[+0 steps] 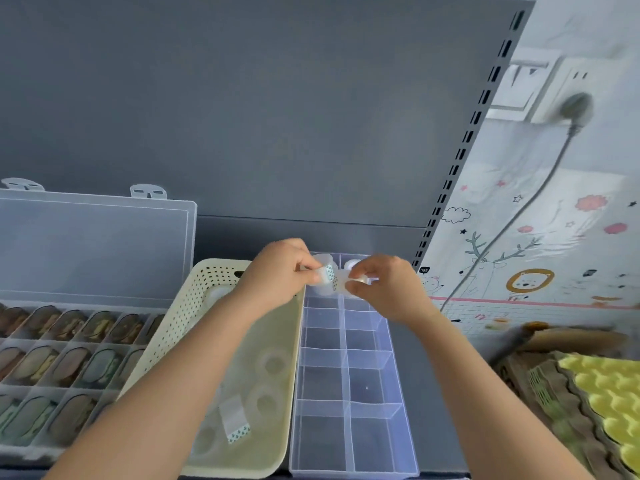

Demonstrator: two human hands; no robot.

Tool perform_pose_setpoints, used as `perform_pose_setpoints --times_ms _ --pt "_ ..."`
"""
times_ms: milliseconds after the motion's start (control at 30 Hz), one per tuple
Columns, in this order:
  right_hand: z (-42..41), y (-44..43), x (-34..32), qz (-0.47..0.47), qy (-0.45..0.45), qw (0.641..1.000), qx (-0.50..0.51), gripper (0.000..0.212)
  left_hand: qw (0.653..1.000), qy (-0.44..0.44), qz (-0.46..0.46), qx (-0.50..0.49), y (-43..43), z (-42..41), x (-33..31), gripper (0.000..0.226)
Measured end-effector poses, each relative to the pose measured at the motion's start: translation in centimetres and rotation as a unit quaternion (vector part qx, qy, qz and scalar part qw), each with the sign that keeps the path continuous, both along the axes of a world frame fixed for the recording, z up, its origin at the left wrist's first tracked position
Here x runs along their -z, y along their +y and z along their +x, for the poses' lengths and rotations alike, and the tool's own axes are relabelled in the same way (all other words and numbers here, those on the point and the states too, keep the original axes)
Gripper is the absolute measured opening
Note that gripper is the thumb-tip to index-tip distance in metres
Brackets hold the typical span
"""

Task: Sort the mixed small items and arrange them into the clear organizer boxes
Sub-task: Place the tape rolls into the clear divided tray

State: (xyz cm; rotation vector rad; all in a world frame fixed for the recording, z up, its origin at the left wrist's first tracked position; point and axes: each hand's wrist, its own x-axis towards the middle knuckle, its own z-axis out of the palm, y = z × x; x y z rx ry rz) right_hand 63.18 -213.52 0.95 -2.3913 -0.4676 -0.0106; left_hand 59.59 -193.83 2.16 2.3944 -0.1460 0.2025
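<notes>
Hands meet over the far end of the clear organizer box [347, 375], just above its last compartments. Your left hand [277, 275] pinches a short white tab [327, 273] printed with green dots, thumb against curled forefinger. Your right hand [388, 289] has its fingers curled round a small clear tape roll [341, 285], thumb in front.

Tab and roll sit between the two grips, touching or nearly so. The join is blurred, so whether the tab is attached to the roll cannot be told. The line from tab to roll runs left to right, crosswise to the box. Which way the roll's hole faces cannot be told either.

Box: long axis runs straight away from you, with two columns of compartments. The two farthest hold pale round pieces, half hidden behind your fingers.

Cream perforated basket [194, 299] lies against the box's left side, with its long axis roughly parallel. Under your left forearm, more clear rolls [273, 363] lie flat in it, holes upward. One loose strip [237, 424] lies there too, its dotted end pointing toward you.

Far left: a larger organizer [20, 386] with its lid [93, 247] standing up against the grey back panel. Rows of dark oval pieces fill it, too blurred to name.

Right edge: brown egg trays [540, 382] under a yellow foam sheet [606, 393].
</notes>
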Motion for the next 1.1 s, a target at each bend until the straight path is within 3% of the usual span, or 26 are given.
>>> perform_pose_setpoints --times_ms 100,300,533,700,867,1000,1100 --pt "0.1 -0.7 1.1 -0.064 -0.020 0.997 0.025 0.011 0.995 0.024 0.097 0.005 -0.9 0.7 0.4 0.009" --pt "0.3 -1.0 2.1 -0.142 -0.025 0.989 0.011 0.009 0.976 0.062 0.203 0.041 -1.7 1.1 1.8 0.010" --pt "1.0 -0.2 2.2 -0.195 -0.029 0.980 0.027 0.012 0.945 0.019 0.321 0.053 -2.4 2.1 2.4 0.020" --pt "1.5 0.4 2.2 -0.290 -0.012 0.957 0.019 0.015 0.917 0.028 0.389 0.088 -2.8 2.5 3.1 0.017" --pt "2.0 0.6 1.9 -0.303 0.030 0.953 0.008 0.019 0.918 0.056 0.380 0.102 -2.8 2.7 3.7 0.028" --pt "2.0 0.8 1.7 -0.308 0.048 0.950 0.003 0.022 0.928 0.023 0.360 0.093 -2.3 2.2 3.6 0.024" --pt "1.5 1.1 1.5 -0.303 0.026 0.953 0.009 0.019 0.951 -0.014 0.297 0.080 -1.0 1.5 3.1 0.023"
